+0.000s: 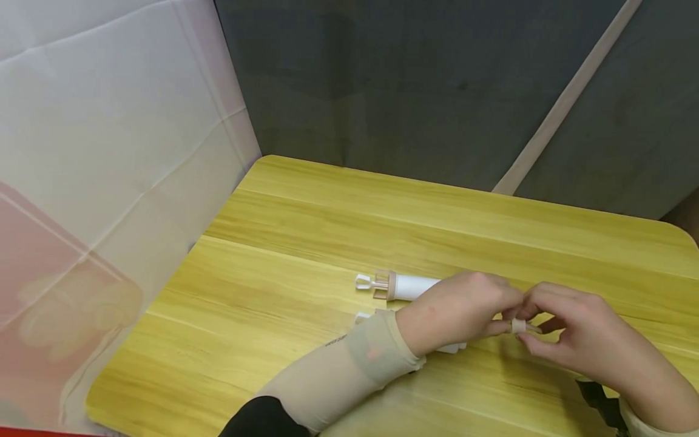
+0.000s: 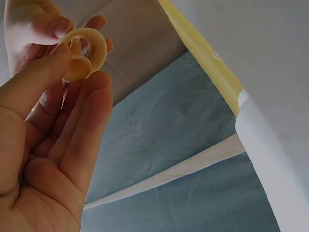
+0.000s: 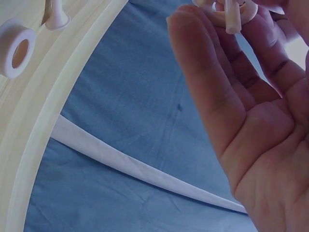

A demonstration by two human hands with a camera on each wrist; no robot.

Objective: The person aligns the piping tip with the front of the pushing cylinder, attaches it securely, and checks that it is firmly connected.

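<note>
On my head feed I see the left hand (image 1: pixel 464 309) and right hand (image 1: pixel 579 325) together over the desk (image 1: pixel 284 243), both pinching a pale ring (image 1: pixel 519 326) with a stem (image 3: pixel 233 20) at its opening; a white tube (image 1: pixel 415 287) lies partly behind the left.

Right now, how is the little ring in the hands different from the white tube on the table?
The left hand holds the ring; the white tube lies on the table. The ring is small and short; the white tube is bigger and longer. The ring looks cream; the white tube's body is white. Both look round.
</note>
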